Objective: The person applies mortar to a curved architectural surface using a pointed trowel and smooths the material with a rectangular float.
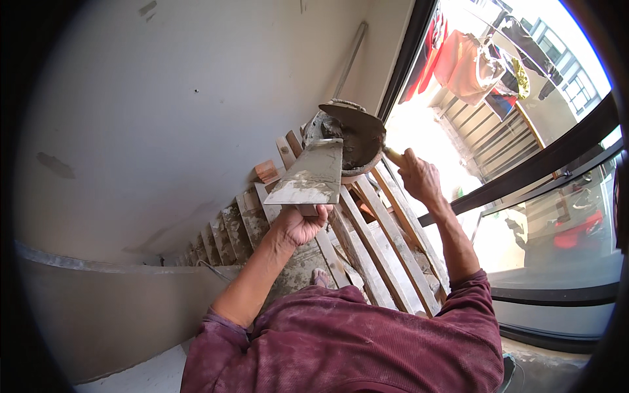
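My left hand is closed round the handle beneath a flat, mortar-smeared plastering trowel, whose face is turned up. Its far end reaches the near side of a round bucket of wet grey mortar. In my right hand is the yellowish handle of a second trowel. That one has a rounded, mortar-coated blade, held tilted over the bucket. The fingers of my left hand are partly hidden under the plate.
Wooden slats form a rough platform under the bucket. Mortar-splashed steps descend on the left beside a plastered wall. A brick lies by the wall. To the right stands a dark-framed window, with hanging laundry outside.
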`<state>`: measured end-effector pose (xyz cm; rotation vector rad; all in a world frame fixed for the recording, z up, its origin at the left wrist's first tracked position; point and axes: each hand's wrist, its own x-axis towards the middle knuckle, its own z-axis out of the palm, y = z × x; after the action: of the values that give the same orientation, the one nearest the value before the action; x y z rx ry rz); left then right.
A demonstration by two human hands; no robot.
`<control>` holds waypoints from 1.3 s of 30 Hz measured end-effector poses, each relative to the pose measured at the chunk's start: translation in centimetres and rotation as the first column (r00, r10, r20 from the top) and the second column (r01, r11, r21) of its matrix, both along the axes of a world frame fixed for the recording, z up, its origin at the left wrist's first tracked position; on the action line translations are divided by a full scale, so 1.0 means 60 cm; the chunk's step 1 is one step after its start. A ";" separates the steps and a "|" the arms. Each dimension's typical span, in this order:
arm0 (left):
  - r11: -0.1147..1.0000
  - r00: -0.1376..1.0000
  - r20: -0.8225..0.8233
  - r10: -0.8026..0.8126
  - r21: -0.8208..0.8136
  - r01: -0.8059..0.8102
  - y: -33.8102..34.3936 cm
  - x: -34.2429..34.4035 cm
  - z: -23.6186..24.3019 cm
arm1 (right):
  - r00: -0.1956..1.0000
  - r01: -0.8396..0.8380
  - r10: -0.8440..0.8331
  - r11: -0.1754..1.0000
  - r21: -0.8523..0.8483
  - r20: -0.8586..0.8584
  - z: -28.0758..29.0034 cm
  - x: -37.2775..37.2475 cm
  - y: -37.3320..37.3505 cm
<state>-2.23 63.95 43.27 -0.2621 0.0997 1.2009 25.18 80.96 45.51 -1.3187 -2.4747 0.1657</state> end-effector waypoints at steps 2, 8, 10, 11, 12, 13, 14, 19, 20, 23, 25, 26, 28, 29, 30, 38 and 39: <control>0.999 0.999 0.051 -0.015 -0.036 0.017 0.028 0.018 0.003 | 0.993 -0.011 0.025 0.992 0.124 -0.112 -0.034 -0.023 -0.035; 0.997 0.954 0.289 -0.077 -0.002 0.081 0.072 0.046 0.006 | 0.980 0.032 0.037 0.940 0.341 -0.195 -0.072 -0.038 -0.107; 0.989 0.929 0.340 -0.150 0.056 0.139 0.075 0.058 0.022 | 0.979 0.044 0.029 0.936 0.349 -0.203 -0.076 -0.014 -0.106; 0.990 0.930 0.339 -0.139 0.064 0.125 0.075 0.056 0.023 | 0.979 0.036 0.041 0.928 0.371 -0.198 -0.071 -0.003 -0.109; 0.991 0.931 0.342 -0.126 0.075 0.107 0.076 0.057 0.021 | 0.980 0.024 0.056 0.918 0.396 -0.191 -0.061 0.013 -0.114; 0.993 0.932 0.344 -0.111 0.085 0.087 0.076 0.056 0.018 | 0.980 0.010 0.074 0.908 0.419 -0.182 -0.054 0.027 -0.120; 0.991 0.958 0.281 -0.056 0.134 0.019 0.081 0.049 0.004 | 0.985 0.017 0.058 0.907 0.420 -0.164 -0.050 0.039 -0.125; 0.987 0.987 0.150 0.050 0.145 -0.072 0.096 0.008 0.027 | 0.988 0.068 -0.010 0.923 0.379 -0.153 0.000 0.107 -0.144; 0.986 0.993 0.113 0.029 0.161 -0.047 0.101 -0.009 0.027 | 0.989 0.086 -0.041 0.943 0.320 -0.144 0.017 0.113 -0.148; 0.989 1.000 0.005 0.018 0.146 -0.018 0.100 -0.053 0.000 | 0.856 -0.055 -0.065 0.975 -0.216 -0.513 0.025 0.104 -0.117; 0.989 0.999 -0.045 -0.011 0.144 0.018 0.093 -0.064 -0.019 | 0.705 -0.296 -0.293 0.706 -0.643 -0.646 0.045 0.061 -0.088; 0.987 0.998 -0.057 -0.035 0.154 0.044 0.088 -0.059 -0.014 | 0.620 -0.473 -0.356 0.541 -0.696 -0.699 0.053 0.039 -0.075; 0.985 0.994 -0.030 -0.103 0.137 0.106 0.083 -0.041 -0.016 | 0.666 -0.530 -0.376 0.368 -0.764 -0.644 0.051 0.007 -0.044; 0.983 0.992 -0.016 -0.128 0.134 0.129 0.082 -0.037 -0.016 | 0.697 -0.555 -0.345 0.296 -0.777 -0.629 0.044 -0.007 -0.034; 0.983 0.995 -0.010 -0.096 0.159 0.096 0.084 -0.038 -0.031 | 0.727 -0.532 -0.329 0.286 -0.797 -0.603 0.045 -0.004 -0.036; 0.992 0.986 -0.168 0.010 0.124 0.011 0.098 -0.110 -0.053 | 0.910 -0.267 -0.031 0.719 -0.642 -0.414 0.014 0.108 -0.092; 0.997 0.957 -0.289 0.035 0.071 -0.015 0.097 -0.109 -0.045 | 0.900 -0.272 0.078 0.870 -0.412 -0.430 0.018 0.104 -0.108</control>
<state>-8.78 69.79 40.57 -0.0255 0.3118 1.2595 31.43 74.48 46.57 -1.0646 -2.2599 1.0284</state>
